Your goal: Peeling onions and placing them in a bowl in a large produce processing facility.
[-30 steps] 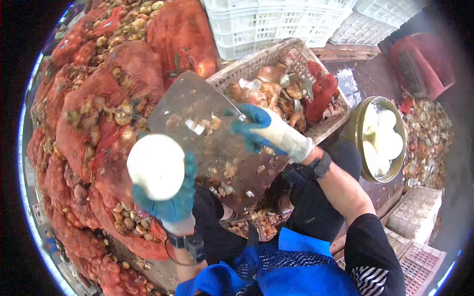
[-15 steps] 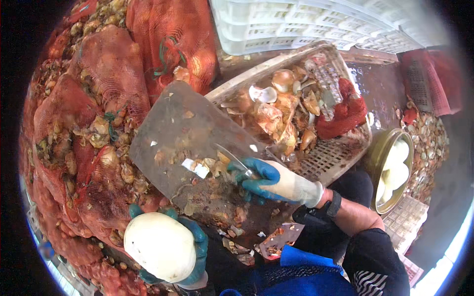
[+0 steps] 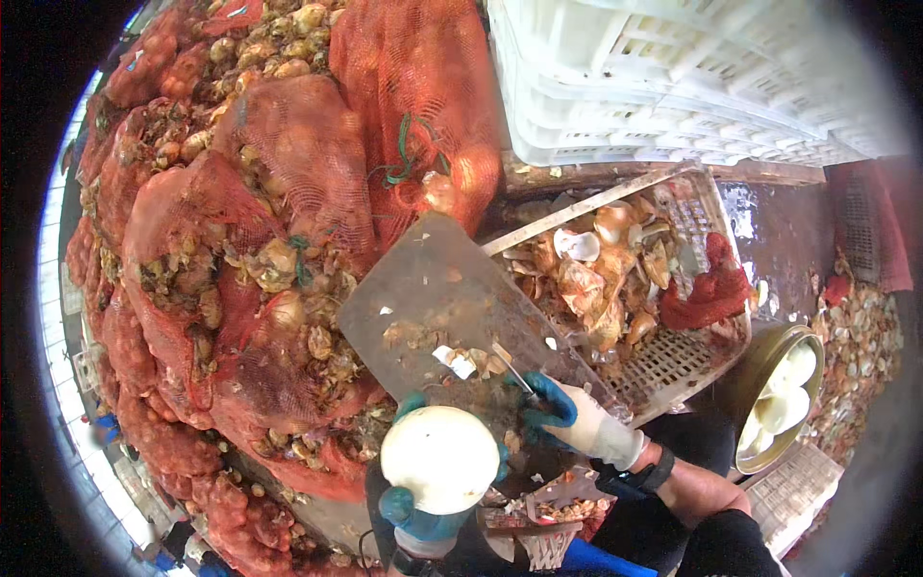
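Observation:
My left hand (image 3: pixel 420 519), in a blue-coated glove, is closed around a large peeled white onion (image 3: pixel 440 460) near the lower middle. Its thumb presses the near side while the other fingertips show at the far edges. To its right, my right hand (image 3: pixel 588 423), in a white glove with blue fingers, grips a small knife (image 3: pixel 513 367). The thin blade points up and left over a dirty grey board (image 3: pixel 409 288); the handle is hidden in the fist. White peel scraps (image 3: pixel 455 362) lie on the board. The knife and onion are apart.
Red mesh sacks (image 3: pixel 298 144) of onions fill the left side. A shallow crate (image 3: pixel 663 389) of onion skins and red netting sits beyond my right hand. Peeled onions fill a brass-coloured pot (image 3: pixel 817 337) at the right. White crates (image 3: pixel 567 125) are stacked at the back.
The whole view has shifted, so the surroundings sit farther right and lower. My left hand has brought the onion closer to the right hand, and its hold has turned. The knife stays in my right hand.

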`<state>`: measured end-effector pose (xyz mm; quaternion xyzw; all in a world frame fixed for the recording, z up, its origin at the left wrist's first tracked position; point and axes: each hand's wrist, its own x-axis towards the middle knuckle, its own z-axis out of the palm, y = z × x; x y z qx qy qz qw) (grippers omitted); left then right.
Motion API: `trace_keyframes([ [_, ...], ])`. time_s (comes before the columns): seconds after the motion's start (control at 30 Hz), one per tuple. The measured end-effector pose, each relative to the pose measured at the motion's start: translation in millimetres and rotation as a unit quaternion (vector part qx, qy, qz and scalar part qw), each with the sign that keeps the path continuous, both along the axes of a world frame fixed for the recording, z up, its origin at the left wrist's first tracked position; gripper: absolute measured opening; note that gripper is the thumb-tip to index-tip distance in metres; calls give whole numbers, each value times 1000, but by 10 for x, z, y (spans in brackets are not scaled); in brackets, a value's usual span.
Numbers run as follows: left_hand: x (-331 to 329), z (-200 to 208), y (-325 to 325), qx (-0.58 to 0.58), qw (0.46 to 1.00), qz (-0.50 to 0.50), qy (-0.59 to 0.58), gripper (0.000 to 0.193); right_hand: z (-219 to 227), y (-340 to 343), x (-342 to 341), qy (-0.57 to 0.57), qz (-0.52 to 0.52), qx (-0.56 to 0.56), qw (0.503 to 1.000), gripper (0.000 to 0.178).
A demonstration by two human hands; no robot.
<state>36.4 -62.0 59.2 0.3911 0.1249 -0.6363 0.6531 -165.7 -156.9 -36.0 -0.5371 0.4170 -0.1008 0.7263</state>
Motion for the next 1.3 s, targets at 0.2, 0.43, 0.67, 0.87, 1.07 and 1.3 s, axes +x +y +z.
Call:
trace_keyframes([
  [0.2, -160, 94, 247, 79, 997, -21, 8, 106, 369, 75, 157, 22, 14, 61, 998, 35],
  [0.43, -384, 264, 363, 46, 985, -164, 6, 102, 192, 367, 186, 4, 0, 35, 999, 23],
  [0.67, -506, 441, 474, 40, 973, -228, -24, 93, 191, 551, -68, -63, -217, 217, 950, 41],
  [0.87, -553, 452, 483, 66, 974, -216, -29, 86, 378, 800, -684, 13, -286, 231, 930, 40],
  [1.07, -513, 13, 170, 149, 943, -281, -98, 72, 772, 727, -1023, -5, -355, 228, 907, 41],
  [1.3, -1403, 257, -241, 63, 909, -406, -71, 74, 1180, 855, -1522, -77, -494, 289, 816, 44],
])
